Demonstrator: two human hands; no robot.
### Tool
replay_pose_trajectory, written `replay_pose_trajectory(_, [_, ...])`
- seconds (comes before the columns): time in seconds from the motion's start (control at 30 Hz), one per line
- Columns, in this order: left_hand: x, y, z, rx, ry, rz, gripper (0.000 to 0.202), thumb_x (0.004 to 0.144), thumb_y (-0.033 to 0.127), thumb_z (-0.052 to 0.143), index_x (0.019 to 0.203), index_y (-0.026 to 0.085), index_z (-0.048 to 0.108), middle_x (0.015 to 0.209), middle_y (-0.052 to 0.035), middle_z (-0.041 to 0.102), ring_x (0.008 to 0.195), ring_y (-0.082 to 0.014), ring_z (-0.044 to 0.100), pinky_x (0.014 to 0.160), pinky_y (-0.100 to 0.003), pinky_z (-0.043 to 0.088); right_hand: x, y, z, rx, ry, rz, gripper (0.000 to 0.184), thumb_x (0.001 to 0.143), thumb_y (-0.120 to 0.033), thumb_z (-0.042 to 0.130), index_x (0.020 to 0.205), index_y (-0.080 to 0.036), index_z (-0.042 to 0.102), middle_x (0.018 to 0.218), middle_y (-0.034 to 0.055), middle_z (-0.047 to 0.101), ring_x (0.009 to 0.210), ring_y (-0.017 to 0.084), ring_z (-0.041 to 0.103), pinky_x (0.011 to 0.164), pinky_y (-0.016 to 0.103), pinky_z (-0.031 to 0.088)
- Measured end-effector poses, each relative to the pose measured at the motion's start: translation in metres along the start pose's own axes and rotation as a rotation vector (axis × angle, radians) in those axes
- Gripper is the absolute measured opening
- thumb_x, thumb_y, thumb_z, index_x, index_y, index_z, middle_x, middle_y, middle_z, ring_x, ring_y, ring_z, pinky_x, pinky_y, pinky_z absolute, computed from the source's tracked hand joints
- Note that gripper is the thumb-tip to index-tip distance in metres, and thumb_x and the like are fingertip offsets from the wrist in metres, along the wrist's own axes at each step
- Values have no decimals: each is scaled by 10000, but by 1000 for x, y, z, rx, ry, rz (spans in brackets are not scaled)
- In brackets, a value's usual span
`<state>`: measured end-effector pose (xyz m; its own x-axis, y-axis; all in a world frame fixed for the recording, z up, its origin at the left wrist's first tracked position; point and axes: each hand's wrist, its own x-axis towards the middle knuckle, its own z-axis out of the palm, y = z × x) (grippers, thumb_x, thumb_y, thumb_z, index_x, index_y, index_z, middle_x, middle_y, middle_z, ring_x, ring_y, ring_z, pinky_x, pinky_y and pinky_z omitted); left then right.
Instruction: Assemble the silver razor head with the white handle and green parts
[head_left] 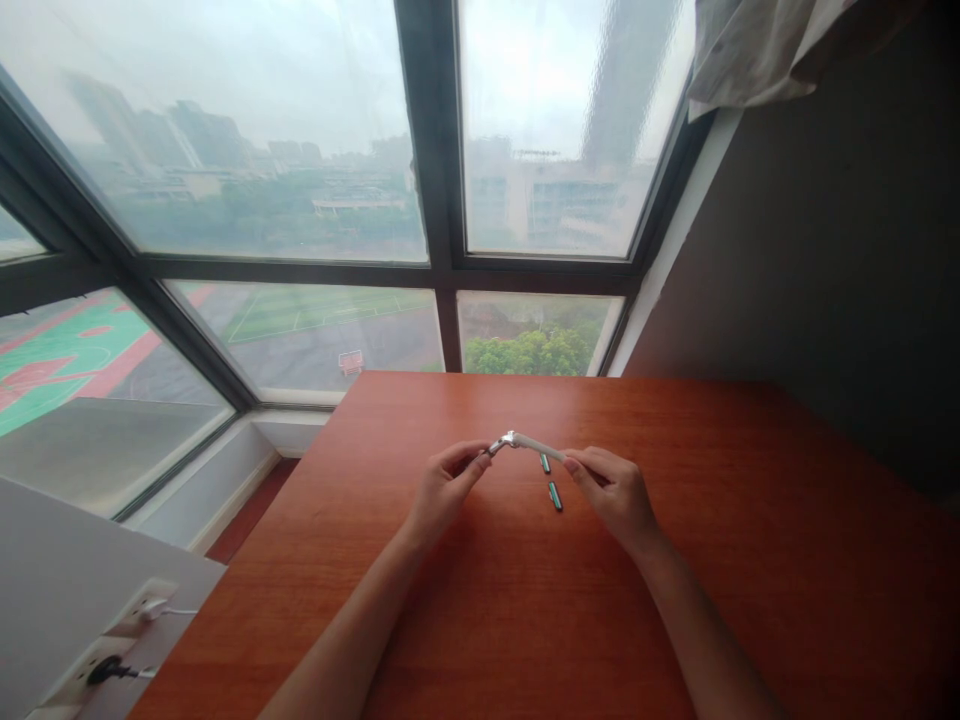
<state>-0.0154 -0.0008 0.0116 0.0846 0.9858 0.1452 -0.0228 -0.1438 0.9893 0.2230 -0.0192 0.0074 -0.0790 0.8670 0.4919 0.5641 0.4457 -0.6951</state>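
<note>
Both my hands are raised over the table, joined by a slim silver-and-white razor handle (536, 447) that bends at a shiny metal joint. My right hand (616, 492) pinches the pale, longer end between thumb and fingers. On the other side, my left hand (444, 490) grips the short silver end, where a small dark part shows at the fingertips; its exact shape is hidden. Two small green-and-black razor cartridges lie on the table below: the front cartridge (555, 496) near my right thumb, and the back cartridge (545, 463) just behind it, partly covered by the handle.
The reddish-brown wooden table (525, 620) reaches to the window frame (448, 270). A dark wall (810, 260) borders it on the right, with a curtain (765, 50) hanging above. At lower left, plugs sit in a wall socket strip (86, 672) beside the table edge.
</note>
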Motion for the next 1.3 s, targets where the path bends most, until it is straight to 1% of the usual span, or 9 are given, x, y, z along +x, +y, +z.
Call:
replay_pose_trajectory(0.27, [1, 0, -2, 1, -4, -2, 281, 759, 336, 686, 963, 145, 716, 766, -57, 667, 706, -152, 561, 652, -245, 459, 0, 2, 1, 115, 58, 101, 272, 873, -386, 546, 837, -177, 716, 687, 28, 646, 651, 170, 588, 595, 257, 435])
replay_pose_trajectory(0.37, [2, -2, -1, -13, -39, -18, 298, 775, 353, 666, 975, 136, 703, 769, -60, 657, 701, -151, 550, 664, -254, 459, -1, 2, 5, 171, 33, 109, 260, 869, -377, 555, 837, -175, 716, 709, 31, 657, 654, 168, 587, 595, 254, 441])
replay_pose_trajectory(0.47, [1, -3, 1, -37, -88, -63, 331, 792, 380, 641, 997, 125, 689, 763, -64, 647, 682, -150, 540, 638, -252, 444, -1, 2, 8, 224, -4, 105, 245, 863, -369, 567, 871, -178, 720, 764, 44, 682, 683, 173, 604, 605, 253, 455])
replay_pose_trajectory(0.6, [0, -3, 3, -89, -167, -111, 369, 806, 400, 623, 1047, 125, 677, 747, -56, 623, 651, -134, 515, 610, -240, 408, -2, 3, 10, 246, -6, 109, 228, 856, -360, 579, 867, -184, 723, 779, 45, 690, 706, 175, 616, 623, 252, 466])
replay_pose_trajectory(0.67, [0, -3, 4, -118, -186, -125, 394, 798, 414, 628, 1064, 126, 675, 744, -56, 615, 645, -129, 504, 605, -239, 396, -1, 3, 10, 247, -3, 111, 222, 854, -358, 583, 862, -187, 724, 772, 41, 687, 707, 174, 617, 636, 254, 470])
replay_pose_trajectory(0.83, [1, -6, 3, -179, -193, -178, 419, 785, 428, 642, 1072, 125, 675, 751, -65, 611, 646, -131, 491, 607, -242, 376, 0, 2, 8, 253, -5, 118, 232, 855, -368, 576, 870, -191, 725, 792, 48, 699, 721, 183, 628, 649, 265, 477])
replay_pose_trajectory(1.0, [0, -10, 4, -264, -192, -216, 376, 793, 384, 653, 1070, 130, 674, 759, -60, 606, 657, -122, 492, 621, -238, 367, -1, 1, 10, 247, -1, 122, 234, 854, -369, 578, 877, -189, 726, 804, 51, 703, 728, 184, 630, 649, 265, 476])
replay_pose_trajectory(1.17, [-1, -6, 5, -325, -197, -252, 356, 797, 363, 657, 1056, 120, 674, 758, -61, 597, 660, -116, 490, 625, -237, 370, 0, 2, 9, 237, 10, 133, 238, 852, -372, 580, 865, -183, 724, 787, 45, 695, 713, 177, 622, 645, 256, 466])
replay_pose_trajectory(1.3, [1, -3, 4, -346, -157, -245, 341, 785, 370, 669, 1014, 118, 678, 742, -53, 584, 656, -116, 484, 611, -235, 368, 0, 5, 9, 186, 41, 143, 251, 849, -388, 582, 859, -182, 725, 754, 38, 683, 670, 171, 605, 601, 253, 444])
